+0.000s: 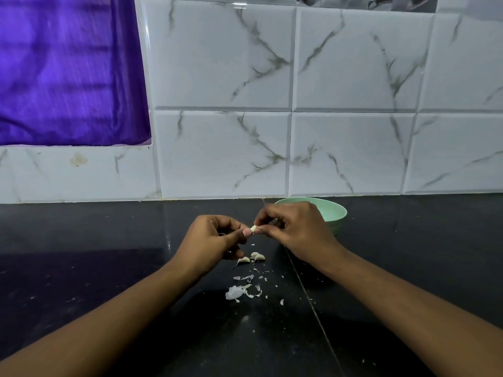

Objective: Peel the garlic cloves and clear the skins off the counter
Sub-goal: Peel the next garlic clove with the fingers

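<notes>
Small pale garlic clove (253, 228): above black polished counter (109, 254), mid-width, towards its back edge; pinched at either end by left hand (215, 238) and right hand (295, 227); long axis seemingly runs between them.

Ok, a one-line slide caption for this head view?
Left hand and right hand pinch a garlic clove over the counter; loose cloves, skins below, green bowl behind.

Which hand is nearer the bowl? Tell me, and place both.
Right. The right hand is just in front of the bowl, covering part of its rim in view; the left hand is farther left, across the clove both hands pinch.
</notes>
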A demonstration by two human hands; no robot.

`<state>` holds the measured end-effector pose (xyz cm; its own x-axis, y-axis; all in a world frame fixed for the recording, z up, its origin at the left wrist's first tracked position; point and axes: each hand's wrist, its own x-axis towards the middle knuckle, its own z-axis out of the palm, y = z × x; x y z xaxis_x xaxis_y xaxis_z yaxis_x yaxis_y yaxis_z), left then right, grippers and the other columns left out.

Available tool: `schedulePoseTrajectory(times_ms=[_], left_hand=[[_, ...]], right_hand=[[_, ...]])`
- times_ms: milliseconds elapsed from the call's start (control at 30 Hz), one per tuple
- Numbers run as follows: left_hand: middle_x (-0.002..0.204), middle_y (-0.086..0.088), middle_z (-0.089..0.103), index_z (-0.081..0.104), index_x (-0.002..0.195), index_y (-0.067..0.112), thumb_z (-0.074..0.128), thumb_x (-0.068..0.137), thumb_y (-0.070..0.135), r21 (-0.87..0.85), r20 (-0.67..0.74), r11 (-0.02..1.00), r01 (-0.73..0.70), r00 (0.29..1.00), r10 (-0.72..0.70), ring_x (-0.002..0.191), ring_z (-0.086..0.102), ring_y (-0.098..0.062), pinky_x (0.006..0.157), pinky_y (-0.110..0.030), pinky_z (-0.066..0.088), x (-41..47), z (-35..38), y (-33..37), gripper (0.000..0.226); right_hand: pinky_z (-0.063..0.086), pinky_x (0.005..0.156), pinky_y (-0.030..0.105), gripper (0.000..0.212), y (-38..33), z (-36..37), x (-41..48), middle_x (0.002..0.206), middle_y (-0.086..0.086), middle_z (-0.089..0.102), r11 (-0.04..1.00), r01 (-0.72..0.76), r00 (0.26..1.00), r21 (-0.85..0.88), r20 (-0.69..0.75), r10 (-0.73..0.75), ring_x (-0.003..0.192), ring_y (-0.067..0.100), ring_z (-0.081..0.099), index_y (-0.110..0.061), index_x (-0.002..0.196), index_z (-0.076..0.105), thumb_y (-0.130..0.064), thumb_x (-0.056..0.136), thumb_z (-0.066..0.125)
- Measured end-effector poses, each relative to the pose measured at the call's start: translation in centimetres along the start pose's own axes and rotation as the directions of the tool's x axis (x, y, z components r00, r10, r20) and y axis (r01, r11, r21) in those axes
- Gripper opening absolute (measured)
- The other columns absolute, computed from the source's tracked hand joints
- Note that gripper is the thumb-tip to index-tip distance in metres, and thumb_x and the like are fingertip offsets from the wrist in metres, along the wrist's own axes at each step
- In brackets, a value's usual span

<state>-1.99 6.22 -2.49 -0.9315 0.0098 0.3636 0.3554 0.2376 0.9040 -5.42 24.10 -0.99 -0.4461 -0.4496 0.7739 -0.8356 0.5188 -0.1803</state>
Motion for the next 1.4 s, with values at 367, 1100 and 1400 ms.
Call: schedulePoseTrajectory(times_ms=[367, 1100, 1400], left_hand=[[0.063, -0.003, 0.065, 0.069, 0.073, 0.011, 0.069, 0.084, 0.009, -0.054, -0.007, 0.999, 0.006, 1.0, -0.006, 0.055, 0.064, -0.018, 0.055, -0.027, 0.054, 0.0, -0.1, 0.2, 0.011], [0.061, 0.001, 0.066, 0.07, 0.075, 0.011, 0.073, 0.081, 0.011, -0.083, -0.033, 0.993, 0.088, 0.995, -0.091, 0.051, 0.062, -0.011, 0.053, -0.025, 0.053, 0.0, -0.1, 0.2, 0.006], [0.067, -0.004, 0.068, 0.072, 0.08, 0.007, 0.074, 0.079, 0.01, -0.023, -0.054, 1.0, 0.022, 0.998, -0.023, 0.051, 0.062, -0.014, 0.056, -0.026, 0.055, -0.1, 0.0, 0.2, 0.004]], right_hand=[[0.046, 0.062, 0.022, 0.007, 0.0, 0.1, 0.1, 0.066, -0.022, 0.055, 0.995, -0.081, 0.988, 0.056, 0.137, 0.073, 0.063, 0.001, 0.058, -0.021, 0.084, 0.065, -0.025, 0.083, 0.071], [0.056, 0.064, 0.026, 0.009, 0.0, -0.8, 0.4, 0.07, 0.002, 0.071, 0.813, -0.492, 0.786, 0.313, 0.561, 0.26, 0.062, 0.02, 0.067, -0.011, 0.08, 0.068, -0.006, 0.078, 0.075], [0.046, 0.053, 0.017, 0.015, -0.5, 0.2, 0.3, 0.069, -0.004, 0.066, 0.801, -0.42, 0.904, 0.427, 0.272, 0.329, 0.061, 0.011, 0.067, -0.018, 0.081, 0.067, -0.007, 0.077, 0.076]])
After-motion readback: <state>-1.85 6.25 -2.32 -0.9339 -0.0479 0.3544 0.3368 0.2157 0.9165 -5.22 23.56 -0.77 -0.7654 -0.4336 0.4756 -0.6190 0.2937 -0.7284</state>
